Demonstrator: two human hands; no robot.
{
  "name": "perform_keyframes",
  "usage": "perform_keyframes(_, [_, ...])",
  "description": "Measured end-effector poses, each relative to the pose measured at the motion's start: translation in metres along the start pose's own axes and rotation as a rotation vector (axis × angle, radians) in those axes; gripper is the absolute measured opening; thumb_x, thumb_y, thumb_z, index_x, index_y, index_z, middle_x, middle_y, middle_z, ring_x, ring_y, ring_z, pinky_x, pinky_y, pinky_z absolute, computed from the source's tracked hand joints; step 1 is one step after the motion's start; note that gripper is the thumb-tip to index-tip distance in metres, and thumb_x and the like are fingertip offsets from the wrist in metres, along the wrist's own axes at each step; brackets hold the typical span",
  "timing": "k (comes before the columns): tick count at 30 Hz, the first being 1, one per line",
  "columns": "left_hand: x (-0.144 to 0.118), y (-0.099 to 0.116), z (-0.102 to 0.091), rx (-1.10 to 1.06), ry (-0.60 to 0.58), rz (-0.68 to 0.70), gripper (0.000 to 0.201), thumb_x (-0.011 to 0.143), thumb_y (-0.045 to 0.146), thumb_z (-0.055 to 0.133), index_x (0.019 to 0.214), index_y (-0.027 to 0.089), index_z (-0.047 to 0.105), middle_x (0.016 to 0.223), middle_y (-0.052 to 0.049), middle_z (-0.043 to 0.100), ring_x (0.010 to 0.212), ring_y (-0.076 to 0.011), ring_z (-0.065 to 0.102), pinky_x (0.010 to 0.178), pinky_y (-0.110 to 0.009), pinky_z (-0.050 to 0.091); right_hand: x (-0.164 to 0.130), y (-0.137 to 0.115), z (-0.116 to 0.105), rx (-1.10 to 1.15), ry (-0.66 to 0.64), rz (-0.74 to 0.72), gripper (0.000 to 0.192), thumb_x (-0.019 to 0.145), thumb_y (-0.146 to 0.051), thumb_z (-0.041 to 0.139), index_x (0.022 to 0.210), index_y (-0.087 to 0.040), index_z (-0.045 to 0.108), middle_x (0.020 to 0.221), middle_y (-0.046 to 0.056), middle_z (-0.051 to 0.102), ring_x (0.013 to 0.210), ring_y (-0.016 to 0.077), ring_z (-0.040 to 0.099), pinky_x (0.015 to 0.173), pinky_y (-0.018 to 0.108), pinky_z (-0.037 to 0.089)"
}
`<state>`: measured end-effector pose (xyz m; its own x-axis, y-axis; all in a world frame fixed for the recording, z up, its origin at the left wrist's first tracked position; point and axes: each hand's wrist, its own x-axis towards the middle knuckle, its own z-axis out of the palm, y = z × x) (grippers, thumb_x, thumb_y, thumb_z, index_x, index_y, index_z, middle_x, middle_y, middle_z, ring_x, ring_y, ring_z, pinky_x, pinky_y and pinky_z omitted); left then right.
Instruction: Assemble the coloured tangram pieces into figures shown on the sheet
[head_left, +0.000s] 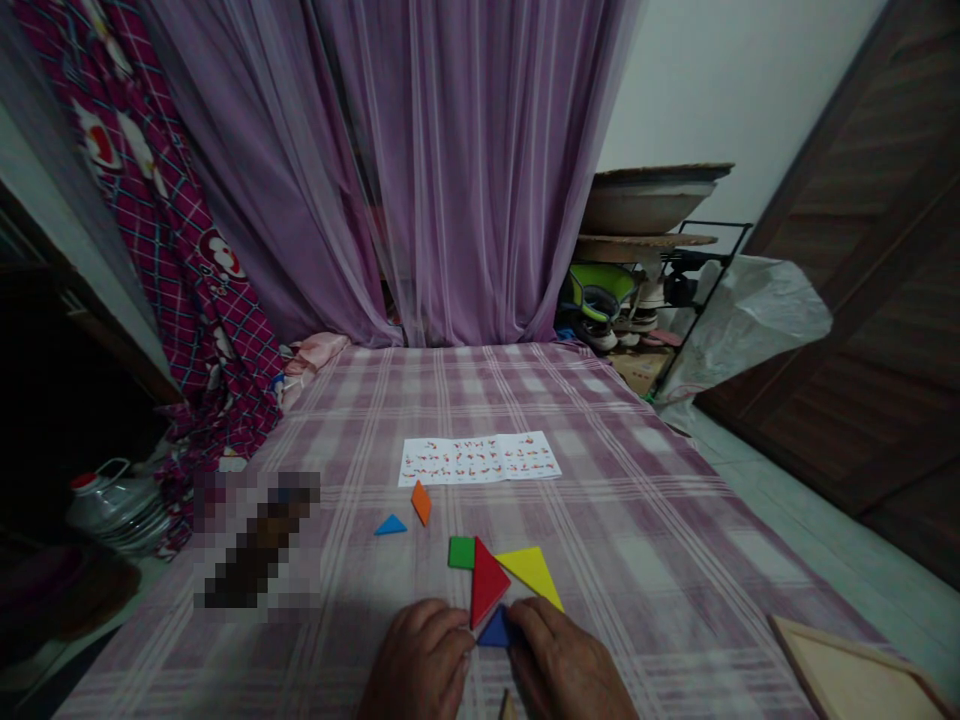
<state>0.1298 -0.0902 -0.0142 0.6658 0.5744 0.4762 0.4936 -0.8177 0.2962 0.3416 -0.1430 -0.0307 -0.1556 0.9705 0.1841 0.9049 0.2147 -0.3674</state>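
Note:
Coloured tangram pieces lie on a purple checked cloth (600, 480). A green square (461, 552), a red triangle (487, 583) and a yellow triangle (531, 572) sit joined together. A dark blue triangle (495, 630) lies at the red triangle's lower tip. My left hand (418, 665) rests just left of the dark blue triangle, and my right hand (566, 668) is on its right; fingertips of both touch it. Farther back, a small light blue triangle (391, 525) and an orange parallelogram (421, 502) lie apart from the group. A white sheet of printed figures (480, 458) is beyond them.
A wooden tray (855, 680) lies at the cloth's right front corner. A blurred dark object (255, 545) lies on the left. Purple curtains (420, 170) hang behind. A rack with bowls (645, 260) and a plastic bag (750, 320) stand at the right, a jug (112, 505) at the left.

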Motion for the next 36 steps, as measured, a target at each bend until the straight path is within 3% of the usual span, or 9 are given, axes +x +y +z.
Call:
perform_keyframes(5, [0.0, 0.003, -0.001, 0.005, 0.017, -0.032, 0.022, 0.085, 0.013, 0.051, 0.098, 0.023, 0.065, 0.099, -0.003, 0.071, 0.094, -0.0204, 0.064, 0.083, -0.033, 0.054, -0.003, -0.001, 0.006, 0.047, 0.058, 0.023, 0.033, 0.082, -0.004, 0.047, 0.105, -0.023, 0.062, 0.102, 0.006, 0.069, 0.087, 0.0187, 0.069, 0.079, 0.028, 0.055])
perform_keyframes(15, [0.004, 0.017, -0.004, 0.059, -0.069, -0.225, 0.014, 0.09, 0.017, 0.056, 0.098, 0.022, 0.066, 0.095, -0.003, 0.066, 0.09, -0.02, 0.06, 0.083, -0.036, 0.047, -0.002, -0.009, -0.017, 0.095, 0.094, -0.024, 0.02, 0.093, -0.017, 0.048, 0.106, -0.02, 0.063, 0.104, 0.008, 0.068, 0.095, 0.019, 0.065, 0.085, 0.03, 0.053])
perform_keyframes(24, [0.007, 0.016, -0.005, 0.085, -0.129, -0.242, 0.012, 0.09, 0.018, 0.06, 0.1, 0.022, 0.066, 0.095, -0.003, 0.066, 0.092, -0.0211, 0.058, 0.083, -0.038, 0.044, -0.001, -0.011, -0.019, 0.075, 0.091, -0.003, 0.019, 0.094, -0.021, 0.048, 0.105, -0.019, 0.065, 0.101, 0.008, 0.068, 0.093, 0.0195, 0.065, 0.082, 0.03, 0.052])
perform_keyframes(36, [0.013, 0.017, 0.0, 0.139, -0.09, -0.254, 0.005, 0.088, 0.019, 0.066, 0.092, 0.021, 0.064, 0.09, -0.002, 0.065, 0.089, -0.0223, 0.056, 0.08, -0.037, 0.04, -0.002, -0.01, -0.017, 0.058, 0.098, 0.03, 0.02, 0.094, -0.023, 0.05, 0.106, -0.019, 0.065, 0.1, 0.008, 0.067, 0.091, 0.0187, 0.064, 0.08, 0.028, 0.051])
